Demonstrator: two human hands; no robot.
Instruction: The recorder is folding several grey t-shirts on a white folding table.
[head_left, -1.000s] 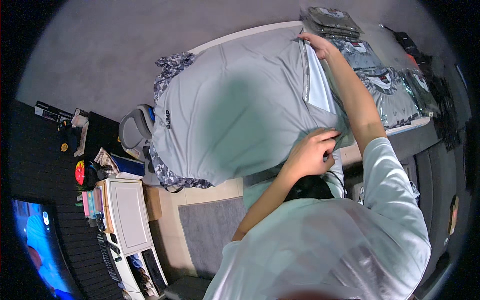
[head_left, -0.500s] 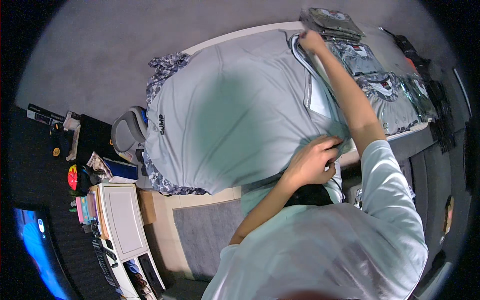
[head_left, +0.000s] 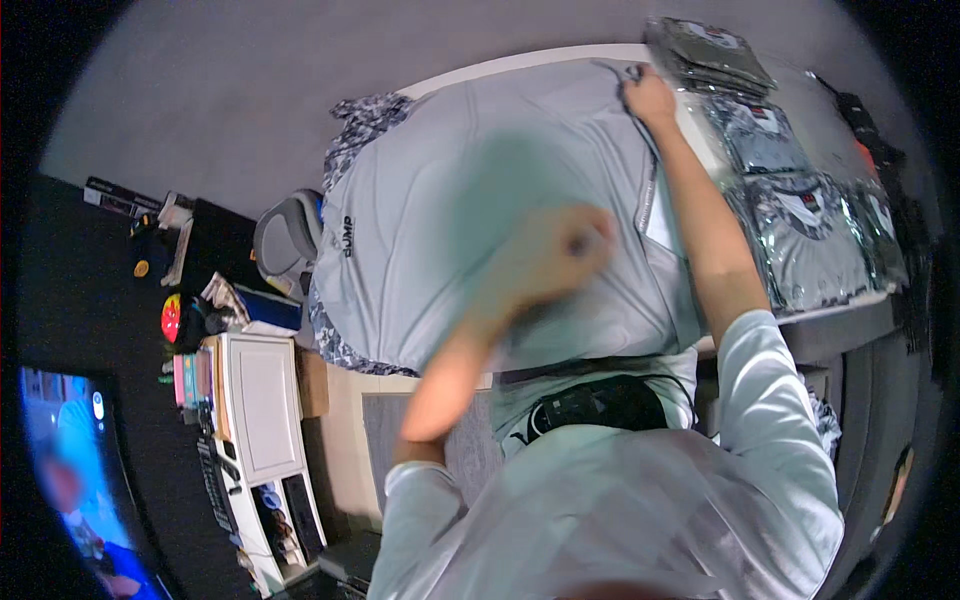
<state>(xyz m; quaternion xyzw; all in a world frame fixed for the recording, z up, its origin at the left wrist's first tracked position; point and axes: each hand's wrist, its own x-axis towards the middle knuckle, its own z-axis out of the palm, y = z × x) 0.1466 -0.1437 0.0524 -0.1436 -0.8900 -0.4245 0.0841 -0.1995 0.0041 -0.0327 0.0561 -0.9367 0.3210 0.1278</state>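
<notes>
A large light grey shirt [head_left: 410, 240] with short dark lettering lies spread out in front of me. Grey-and-blue camouflage-patterned fabric [head_left: 365, 140] sticks out from its left side. Up at the shirt's far right corner, my right hand [head_left: 652, 95] is closed on the fabric edge by a dark-trimmed opening. My left hand [head_left: 562, 255] is over the right half of the shirt, smeared by motion. Its fingers look curled, but I cannot make out whether it touches or holds the cloth.
White table edge [head_left: 520, 62] shows behind the shirt. Folded garments in clear bags [head_left: 805, 235] are laid out at the right, with a bagged stack [head_left: 715, 55] at the far corner. A grey chair [head_left: 285, 235] and a white cabinet [head_left: 262, 405] stand at the left.
My left hand has moved from the shirt's near right corner up and left over its middle. My right hand stays at the far right corner. The whole view has shifted slightly.
</notes>
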